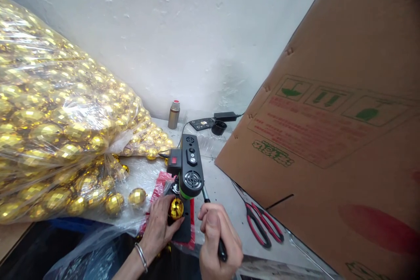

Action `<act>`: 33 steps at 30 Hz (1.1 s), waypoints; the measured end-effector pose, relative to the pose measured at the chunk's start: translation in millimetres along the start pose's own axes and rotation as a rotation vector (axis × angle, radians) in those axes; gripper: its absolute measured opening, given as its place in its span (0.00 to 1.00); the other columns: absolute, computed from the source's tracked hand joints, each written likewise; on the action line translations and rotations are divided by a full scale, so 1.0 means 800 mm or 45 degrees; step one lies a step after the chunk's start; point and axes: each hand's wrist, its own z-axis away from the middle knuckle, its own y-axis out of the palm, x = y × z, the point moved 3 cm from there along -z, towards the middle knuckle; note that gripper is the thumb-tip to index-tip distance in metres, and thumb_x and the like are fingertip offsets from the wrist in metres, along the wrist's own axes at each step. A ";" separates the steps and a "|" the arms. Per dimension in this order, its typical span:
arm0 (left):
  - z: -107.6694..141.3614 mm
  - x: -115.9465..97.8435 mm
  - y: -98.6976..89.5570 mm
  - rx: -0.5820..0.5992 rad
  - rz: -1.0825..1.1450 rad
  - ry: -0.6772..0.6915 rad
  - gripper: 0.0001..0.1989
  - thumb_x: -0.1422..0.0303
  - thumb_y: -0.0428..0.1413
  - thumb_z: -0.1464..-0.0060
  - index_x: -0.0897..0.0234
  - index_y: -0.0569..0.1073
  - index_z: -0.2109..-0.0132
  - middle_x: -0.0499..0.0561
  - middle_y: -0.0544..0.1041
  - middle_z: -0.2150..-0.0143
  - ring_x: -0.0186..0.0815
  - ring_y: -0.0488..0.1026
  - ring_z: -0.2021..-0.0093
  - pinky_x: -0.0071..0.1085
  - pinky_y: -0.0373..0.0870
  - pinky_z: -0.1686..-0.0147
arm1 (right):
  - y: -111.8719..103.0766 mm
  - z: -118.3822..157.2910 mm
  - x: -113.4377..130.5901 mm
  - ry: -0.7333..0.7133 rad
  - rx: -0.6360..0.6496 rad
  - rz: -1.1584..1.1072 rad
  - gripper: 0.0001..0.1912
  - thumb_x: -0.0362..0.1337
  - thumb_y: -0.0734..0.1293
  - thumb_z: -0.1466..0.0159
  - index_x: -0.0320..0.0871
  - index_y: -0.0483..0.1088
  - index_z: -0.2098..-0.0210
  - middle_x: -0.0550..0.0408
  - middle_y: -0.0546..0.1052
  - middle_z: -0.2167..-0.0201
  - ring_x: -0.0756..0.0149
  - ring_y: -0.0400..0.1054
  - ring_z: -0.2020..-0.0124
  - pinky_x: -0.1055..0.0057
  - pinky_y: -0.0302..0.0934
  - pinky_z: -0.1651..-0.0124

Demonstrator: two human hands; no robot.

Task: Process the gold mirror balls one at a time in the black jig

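Presently, left grip (160,221) curls round gold ball (176,208), beside black machine (192,164); right grip (220,239) fully closed round black handle (222,251). I judge ball light, slick, dentable; I'd pinch opposite sides gently.

From the lever press (191,164) on the tabletop (226,194): bag of balls (65,127) between nine and ten o'clock, flask (173,116) at eleven, cardboard box (328,118) toward three, scissors (252,209) at four.

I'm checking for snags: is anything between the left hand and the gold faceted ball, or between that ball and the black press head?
Nothing visible is. The left hand directly holds the gold faceted ball, close by the black press head; I can't tell whether ball and head touch.
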 end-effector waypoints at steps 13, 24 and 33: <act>-0.007 -0.008 0.005 0.165 -0.132 -0.121 0.21 0.65 0.64 0.51 0.60 0.74 0.49 0.56 0.78 0.55 0.52 0.73 0.52 0.50 0.67 0.49 | 0.006 0.049 -0.010 0.148 -0.082 0.085 0.16 0.27 0.56 0.29 0.43 0.62 0.73 0.58 0.68 0.73 0.72 0.64 0.72 0.73 0.57 0.67; -0.008 -0.006 0.008 0.170 -0.158 -0.133 0.20 0.65 0.64 0.52 0.61 0.74 0.50 0.55 0.77 0.57 0.51 0.73 0.53 0.47 0.67 0.51 | 0.010 0.068 -0.023 0.136 -0.142 0.115 0.17 0.31 0.54 0.27 0.45 0.63 0.72 0.60 0.70 0.73 0.71 0.65 0.72 0.67 0.63 0.48; -0.007 -0.004 0.009 0.168 -0.153 -0.126 0.21 0.66 0.65 0.53 0.61 0.74 0.50 0.56 0.77 0.56 0.51 0.73 0.53 0.49 0.67 0.50 | 0.014 0.074 -0.027 0.145 -0.189 0.079 0.18 0.33 0.54 0.26 0.45 0.62 0.72 0.60 0.69 0.73 0.71 0.64 0.72 0.65 0.62 0.47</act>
